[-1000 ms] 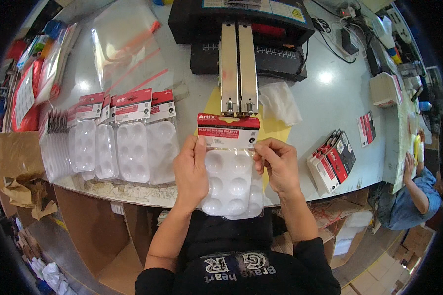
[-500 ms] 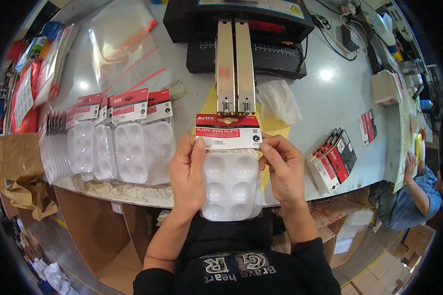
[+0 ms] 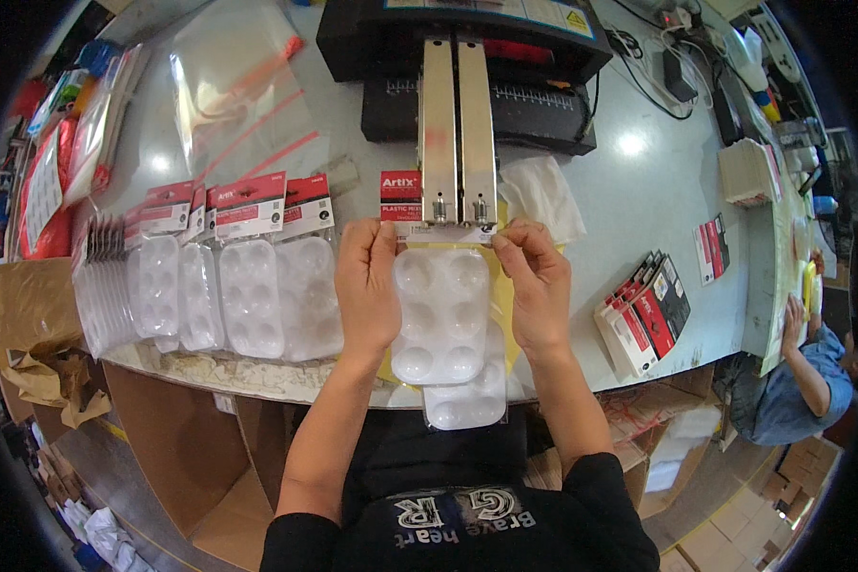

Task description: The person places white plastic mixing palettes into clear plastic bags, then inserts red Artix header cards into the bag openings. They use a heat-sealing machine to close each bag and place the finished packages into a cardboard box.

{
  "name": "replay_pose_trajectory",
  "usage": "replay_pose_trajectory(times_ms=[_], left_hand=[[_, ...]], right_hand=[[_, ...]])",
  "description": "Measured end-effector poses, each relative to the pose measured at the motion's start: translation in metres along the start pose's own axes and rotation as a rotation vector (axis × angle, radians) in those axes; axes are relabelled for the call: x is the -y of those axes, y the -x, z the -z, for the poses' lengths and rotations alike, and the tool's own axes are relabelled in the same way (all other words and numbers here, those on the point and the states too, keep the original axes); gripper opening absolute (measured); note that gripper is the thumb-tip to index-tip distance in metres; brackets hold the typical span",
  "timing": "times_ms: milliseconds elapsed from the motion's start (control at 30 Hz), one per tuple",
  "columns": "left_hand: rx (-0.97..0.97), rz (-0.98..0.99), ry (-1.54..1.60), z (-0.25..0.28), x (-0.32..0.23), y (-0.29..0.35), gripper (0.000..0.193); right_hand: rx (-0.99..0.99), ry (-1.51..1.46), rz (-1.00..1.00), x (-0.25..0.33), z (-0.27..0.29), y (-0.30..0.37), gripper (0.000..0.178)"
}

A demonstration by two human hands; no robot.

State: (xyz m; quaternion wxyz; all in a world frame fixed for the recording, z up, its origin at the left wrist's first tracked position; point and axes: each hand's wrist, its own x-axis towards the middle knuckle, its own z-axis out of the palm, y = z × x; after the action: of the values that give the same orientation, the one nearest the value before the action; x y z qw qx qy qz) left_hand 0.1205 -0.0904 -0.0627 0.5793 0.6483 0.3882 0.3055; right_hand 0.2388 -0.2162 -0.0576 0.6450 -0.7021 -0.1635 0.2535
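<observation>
A white plastic mixing palette (image 3: 439, 319) in a clear bag hangs below its red and white header card (image 3: 400, 191). My left hand (image 3: 367, 286) pinches the card's lower left corner, and my right hand (image 3: 536, 296) pinches its lower right corner. The upper part of the card lies under the two metal arms (image 3: 439, 133) of a black stapling machine (image 3: 477, 114), which cover its middle. A second bagged palette (image 3: 469, 396) shows beneath the first, overhanging the table's front edge.
Several packed palettes (image 3: 250, 296) with red cards lie in a row at left, below clear bags (image 3: 238, 95). A fan of header cards (image 3: 643, 315) and a white cloth (image 3: 543, 195) lie at right. Cables (image 3: 639, 57) run at the back. A co-worker's arm (image 3: 810, 372) is at far right.
Both hands have moved forward with the carded palette, sliding the card under the machine's metal arms. The second palette below has come into view.
</observation>
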Motion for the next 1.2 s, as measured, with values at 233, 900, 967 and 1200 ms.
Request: replay_pose_trajectory(times_ms=[233, 900, 967, 1200], left_hand=[[0.053, 0.011, 0.009, 0.002, 0.024, -0.003, 0.020], [0.190, 0.034, -0.793, 0.069, -0.032, -0.019, 0.034], [0.090, 0.065, -0.853, 0.100, -0.042, -0.023, 0.036], [-0.556, -0.460, -1.134, 0.101, -0.072, -0.020, 0.020]], right_hand=[[0.010, 0.026, 0.120, -0.001, 0.000, -0.002, 0.013], [0.003, 1.270, 0.135, 0.026, 0.200, 0.049, 0.116], [0.008, 1.275, 0.165, 0.029, 0.200, 0.049, 0.116], [-0.039, 1.256, 0.189, 0.031, 0.194, 0.052, 0.109]])
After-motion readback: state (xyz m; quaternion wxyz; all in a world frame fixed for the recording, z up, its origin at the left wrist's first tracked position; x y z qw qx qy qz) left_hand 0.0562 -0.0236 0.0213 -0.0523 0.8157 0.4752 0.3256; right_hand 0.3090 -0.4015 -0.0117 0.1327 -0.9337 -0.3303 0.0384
